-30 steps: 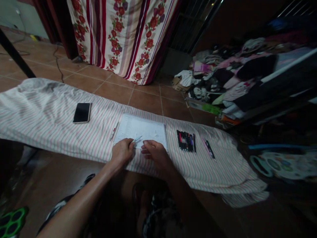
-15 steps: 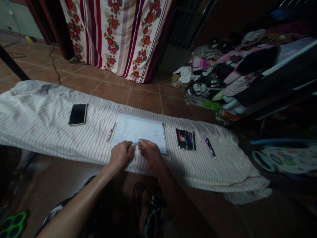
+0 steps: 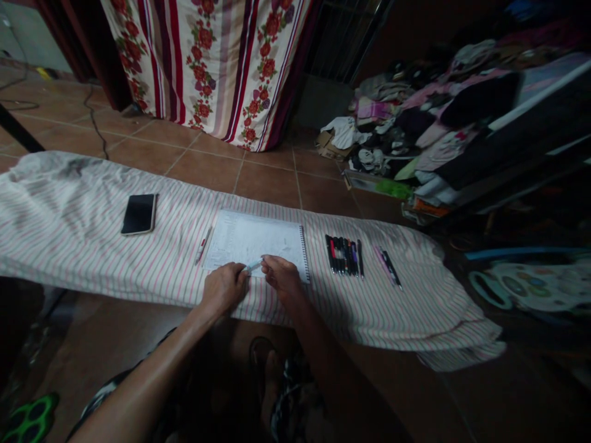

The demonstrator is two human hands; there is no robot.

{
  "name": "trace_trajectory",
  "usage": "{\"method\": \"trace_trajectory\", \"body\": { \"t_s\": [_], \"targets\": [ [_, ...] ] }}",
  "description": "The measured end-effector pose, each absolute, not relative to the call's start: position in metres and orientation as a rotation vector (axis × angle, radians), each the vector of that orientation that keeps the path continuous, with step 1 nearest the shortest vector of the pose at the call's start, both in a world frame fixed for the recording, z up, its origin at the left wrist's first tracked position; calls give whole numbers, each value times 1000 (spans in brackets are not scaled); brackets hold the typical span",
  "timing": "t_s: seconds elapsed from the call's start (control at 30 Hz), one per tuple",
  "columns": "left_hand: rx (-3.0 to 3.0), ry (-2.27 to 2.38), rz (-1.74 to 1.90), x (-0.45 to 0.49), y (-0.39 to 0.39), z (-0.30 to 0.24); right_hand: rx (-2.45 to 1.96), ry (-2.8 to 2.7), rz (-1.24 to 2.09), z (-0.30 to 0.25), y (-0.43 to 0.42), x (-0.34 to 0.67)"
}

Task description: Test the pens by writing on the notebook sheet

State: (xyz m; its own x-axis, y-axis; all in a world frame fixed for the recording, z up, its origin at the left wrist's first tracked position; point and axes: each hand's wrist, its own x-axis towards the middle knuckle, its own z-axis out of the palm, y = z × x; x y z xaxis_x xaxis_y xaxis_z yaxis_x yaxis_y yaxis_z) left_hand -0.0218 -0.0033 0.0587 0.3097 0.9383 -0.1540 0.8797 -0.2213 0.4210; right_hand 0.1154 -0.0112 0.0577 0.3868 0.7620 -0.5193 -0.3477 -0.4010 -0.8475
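Over the near edge of an open spiral notebook (image 3: 258,237), my left hand (image 3: 224,286) is closed around one end of a slim light-blue pen (image 3: 252,266). My right hand (image 3: 282,272) pinches at its other end, fingertips pressed together. A short stretch of the pen shows between the hands; the rest is hidden in the fingers. A white and red pen (image 3: 202,247) lies just left of the notebook. To the right, several dark pens (image 3: 344,255) lie side by side in a row, with a pink pen (image 3: 381,257) and a black pen (image 3: 392,269) farther right.
A striped cloth (image 3: 170,258) covers the long, low surface under everything. On its left part lies a phone (image 3: 139,214). Beyond hang a flowered curtain (image 3: 217,67) and a heap of clothes (image 3: 415,117). A green object (image 3: 30,421) sits on the floor at lower left.
My right hand has shifted slightly away from my left, and more of the light-blue pen shows between them. The view has drifted a little.
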Motion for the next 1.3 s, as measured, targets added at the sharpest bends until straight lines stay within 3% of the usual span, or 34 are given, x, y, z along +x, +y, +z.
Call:
{"method": "trace_trajectory", "body": {
  "t_s": [0.77,1.3],
  "targets": [
    [2119,1709,42,-25,-1,63,-1384,-206,1109,31,26,172],
    [2115,1706,78,-26,1,63,-1336,-271,1082,10,37,138]
  ]
}}
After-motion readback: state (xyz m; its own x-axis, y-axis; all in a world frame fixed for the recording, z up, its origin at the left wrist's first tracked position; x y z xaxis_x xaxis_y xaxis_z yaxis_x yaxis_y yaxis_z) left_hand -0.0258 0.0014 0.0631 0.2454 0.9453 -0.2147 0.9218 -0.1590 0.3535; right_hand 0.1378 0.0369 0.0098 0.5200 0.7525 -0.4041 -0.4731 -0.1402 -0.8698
